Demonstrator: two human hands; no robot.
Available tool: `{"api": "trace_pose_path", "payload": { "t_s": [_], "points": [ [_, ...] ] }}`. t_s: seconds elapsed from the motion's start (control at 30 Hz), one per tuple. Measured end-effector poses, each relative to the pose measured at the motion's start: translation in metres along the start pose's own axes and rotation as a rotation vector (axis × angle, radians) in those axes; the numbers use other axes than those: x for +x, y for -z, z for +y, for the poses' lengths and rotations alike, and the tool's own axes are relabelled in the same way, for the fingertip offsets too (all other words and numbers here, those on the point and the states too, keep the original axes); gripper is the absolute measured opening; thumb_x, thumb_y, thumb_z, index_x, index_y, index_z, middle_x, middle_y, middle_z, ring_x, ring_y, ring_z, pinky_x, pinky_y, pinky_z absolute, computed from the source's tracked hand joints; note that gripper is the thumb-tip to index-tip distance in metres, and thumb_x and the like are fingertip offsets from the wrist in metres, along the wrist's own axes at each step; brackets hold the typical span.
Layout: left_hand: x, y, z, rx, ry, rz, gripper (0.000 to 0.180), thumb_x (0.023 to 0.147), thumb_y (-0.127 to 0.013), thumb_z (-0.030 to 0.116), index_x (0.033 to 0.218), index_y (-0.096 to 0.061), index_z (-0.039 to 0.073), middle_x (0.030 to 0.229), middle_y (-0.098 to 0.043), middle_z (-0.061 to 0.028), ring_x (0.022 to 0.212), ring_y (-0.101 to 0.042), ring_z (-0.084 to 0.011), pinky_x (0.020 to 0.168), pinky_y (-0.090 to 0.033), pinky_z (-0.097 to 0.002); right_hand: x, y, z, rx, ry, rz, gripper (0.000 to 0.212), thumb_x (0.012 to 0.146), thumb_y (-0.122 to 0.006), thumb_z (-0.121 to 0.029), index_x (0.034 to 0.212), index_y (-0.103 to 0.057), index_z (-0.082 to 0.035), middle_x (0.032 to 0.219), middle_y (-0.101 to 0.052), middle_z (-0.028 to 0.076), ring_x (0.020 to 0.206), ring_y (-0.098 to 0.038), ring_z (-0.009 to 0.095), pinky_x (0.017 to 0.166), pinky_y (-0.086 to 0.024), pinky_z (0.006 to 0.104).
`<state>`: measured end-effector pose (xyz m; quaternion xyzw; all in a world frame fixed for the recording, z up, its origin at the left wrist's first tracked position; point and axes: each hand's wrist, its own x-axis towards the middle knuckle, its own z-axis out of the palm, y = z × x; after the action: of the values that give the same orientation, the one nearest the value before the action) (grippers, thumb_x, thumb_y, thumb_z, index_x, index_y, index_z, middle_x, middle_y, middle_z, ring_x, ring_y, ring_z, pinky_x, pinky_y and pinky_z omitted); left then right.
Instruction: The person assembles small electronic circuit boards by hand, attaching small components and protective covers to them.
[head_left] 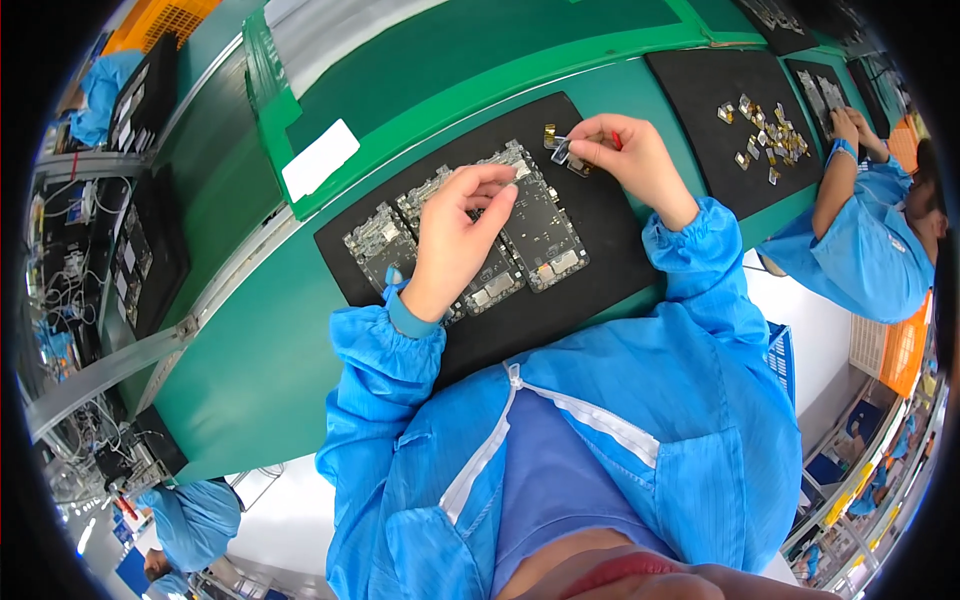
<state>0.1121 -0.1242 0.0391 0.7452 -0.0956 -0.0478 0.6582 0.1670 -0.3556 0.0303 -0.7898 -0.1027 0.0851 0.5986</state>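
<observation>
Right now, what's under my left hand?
Circuit boards show around your left hand, lying on a black mat. Whatever is directly beneath the hand is covered, so I can't tell.

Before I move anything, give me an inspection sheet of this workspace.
Surface: green tabletop carrying a black mat.
Job's things: circuit boards side by side on the mat; a small translucent part above its far right area.
Clutter: white card beyond the mat, to the left; loose small parts on a second black mat, at right.
Hands: left hand over the boards, grip unclear; right hand pinching the translucent part.
Cables: tangled pale wires at far left; none seen across the boards.
Surroundings: co-worker in blue at right; orange crate at upper left.
</observation>
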Motion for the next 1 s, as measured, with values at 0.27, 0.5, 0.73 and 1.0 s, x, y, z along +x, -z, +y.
{"api": "trace_pose_path", "payload": {
  "t_s": [0.27, 0.5, 0.73, 1.0],
  "points": [
    [0.001, -0.002, 0.001, -0.746, 0.419, -0.179, 0.028, 0.090, -0.062, 0.014, 0.112, -0.056, -0.003, 0.097, -0.064, -0.0094, 0.083, -0.063, -0.0145, 0.074, -0.052, -0.0268, -0.023, -0.030, -0.030, -0.232, 0.650, -0.132, 0.019, 0.074, -0.070, 0.002, 0.091, -0.066, -0.004, 0.092, -0.064, 0.006, 0.079, -0.063, 0.023, 0.069, -0.052, 0.0284],
    [-0.013, 0.022, -0.001, -0.648, 0.384, -0.090, 0.033, 0.088, -0.061, 0.005, 0.120, -0.056, -0.001, 0.098, -0.064, -0.0073, 0.084, -0.063, -0.0144, 0.075, -0.054, -0.0273, -0.015, 0.004, -0.011, -0.503, 0.023, 0.190, 0.025, 0.081, -0.069, -0.015, 0.103, -0.065, -0.006, 0.094, -0.063, 0.009, 0.079, -0.059, 0.022, 0.067, -0.047, 0.0298],
    [-0.051, 0.062, 0.008, -0.504, 0.354, 0.057, 0.028, 0.088, -0.059, 0.000, 0.116, -0.059, -0.003, 0.109, -0.063, -0.0117, 0.088, -0.065, -0.0192, 0.079, -0.055, -0.0295, -0.022, -0.006, 0.000, -0.615, 0.082, 0.133, 0.018, 0.080, -0.069, -0.013, 0.094, -0.064, -0.002, 0.089, -0.064, 0.011, 0.081, -0.062, 0.027, 0.070, -0.048, 0.0341],
    [-0.090, 0.088, -0.002, 0.117, 0.237, 0.276, 0.012, 0.083, -0.067, 0.004, 0.094, -0.068, 0.000, 0.085, -0.069, -0.0052, 0.071, -0.063, -0.0094, 0.065, -0.050, -0.0220, -0.027, -0.001, 0.000, -0.620, -0.031, 0.077, 0.017, 0.081, -0.066, -0.009, 0.096, -0.064, -0.002, 0.082, -0.063, 0.012, 0.071, -0.060, 0.024, 0.064, -0.047, 0.0318]
  ]
}}
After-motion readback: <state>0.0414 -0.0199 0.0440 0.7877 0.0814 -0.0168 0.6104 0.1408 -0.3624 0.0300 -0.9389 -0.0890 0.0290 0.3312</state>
